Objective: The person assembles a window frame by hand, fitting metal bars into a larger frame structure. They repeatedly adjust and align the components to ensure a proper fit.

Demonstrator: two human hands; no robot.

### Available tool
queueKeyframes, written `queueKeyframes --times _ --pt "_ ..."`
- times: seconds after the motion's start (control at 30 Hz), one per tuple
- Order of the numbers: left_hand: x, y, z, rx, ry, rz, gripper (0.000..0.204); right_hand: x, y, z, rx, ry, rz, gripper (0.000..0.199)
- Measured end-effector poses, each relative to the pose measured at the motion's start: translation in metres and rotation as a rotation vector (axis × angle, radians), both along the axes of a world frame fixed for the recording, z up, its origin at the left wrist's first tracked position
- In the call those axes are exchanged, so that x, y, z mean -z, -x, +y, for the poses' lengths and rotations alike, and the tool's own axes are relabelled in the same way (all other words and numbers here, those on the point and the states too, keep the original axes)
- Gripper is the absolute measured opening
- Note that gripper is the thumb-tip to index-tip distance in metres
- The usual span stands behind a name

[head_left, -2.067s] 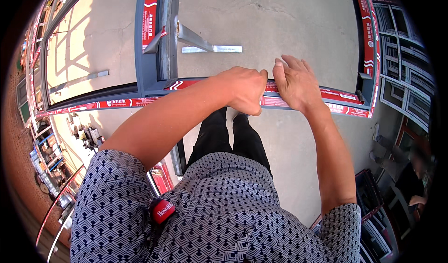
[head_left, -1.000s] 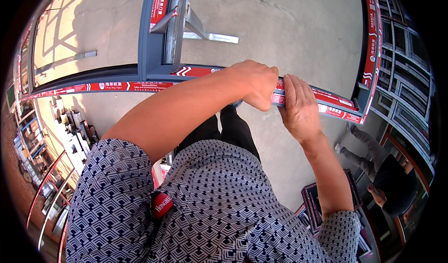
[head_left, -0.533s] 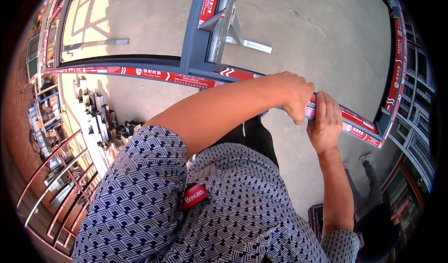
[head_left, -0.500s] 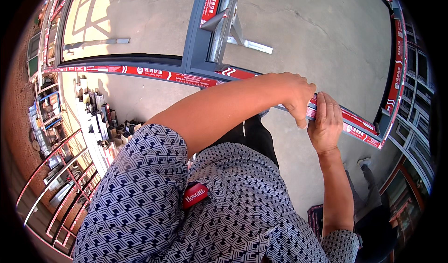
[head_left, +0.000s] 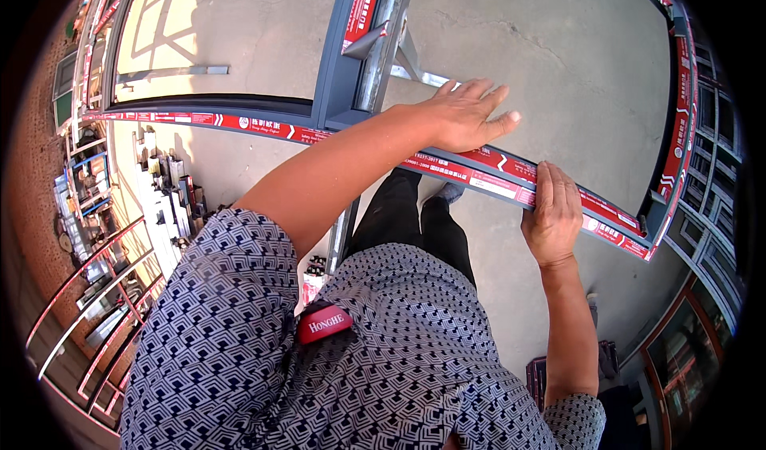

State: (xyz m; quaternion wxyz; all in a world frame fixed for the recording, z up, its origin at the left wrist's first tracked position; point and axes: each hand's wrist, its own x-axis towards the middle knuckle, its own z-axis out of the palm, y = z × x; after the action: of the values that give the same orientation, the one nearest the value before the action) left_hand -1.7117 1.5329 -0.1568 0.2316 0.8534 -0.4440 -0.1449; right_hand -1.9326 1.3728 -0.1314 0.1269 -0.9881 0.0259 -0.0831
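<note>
A large dark grey window frame [head_left: 331, 67], covered along its bars with red printed protective film [head_left: 511, 183], lies across in front of me. My left hand [head_left: 467, 123] is open, palm down over the front bar right of the middle upright, its fingers spread toward the far side. Whether its palm presses on the bar cannot be seen. Farther right, my right hand [head_left: 554, 219] is closed round the same bar, fingers over the top and thumb side toward me. On the middle upright, a grey flap of film [head_left: 367, 43] stands peeled up.
A silver metal support [head_left: 391, 23] runs beneath the frame beside the upright. Bundled profiles [head_left: 171, 203] stand on the left, with red and white railings [head_left: 88, 338] below them. More grey frames [head_left: 706, 211] lean at the right, near a brown-framed glazed panel [head_left: 678, 354].
My left hand has moved left along the bar, away from my right hand, and its fingers have spread. The right hand stays at nearly the same spot on the bar.
</note>
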Motion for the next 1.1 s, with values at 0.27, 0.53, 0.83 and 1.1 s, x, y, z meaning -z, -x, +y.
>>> queueKeyframes --times 0.27,0.53,0.83,1.1 --pt "-0.071 -0.051 0.023 0.006 0.290 -0.299 0.084 0.001 -0.005 0.001 0.009 0.023 -0.018 0.061" --pt "-0.043 -0.033 0.052 -0.086 0.020 0.098 0.093 0.002 -0.006 0.001 -0.011 0.023 -0.023 0.066" --pt "-0.032 -0.023 0.075 -0.178 -0.171 0.051 0.083 0.006 -0.005 0.001 -0.009 0.043 0.009 0.067" --pt "-0.038 0.036 0.038 0.044 -0.175 0.181 0.079 0.003 -0.005 0.006 -0.016 0.069 0.017 0.059"
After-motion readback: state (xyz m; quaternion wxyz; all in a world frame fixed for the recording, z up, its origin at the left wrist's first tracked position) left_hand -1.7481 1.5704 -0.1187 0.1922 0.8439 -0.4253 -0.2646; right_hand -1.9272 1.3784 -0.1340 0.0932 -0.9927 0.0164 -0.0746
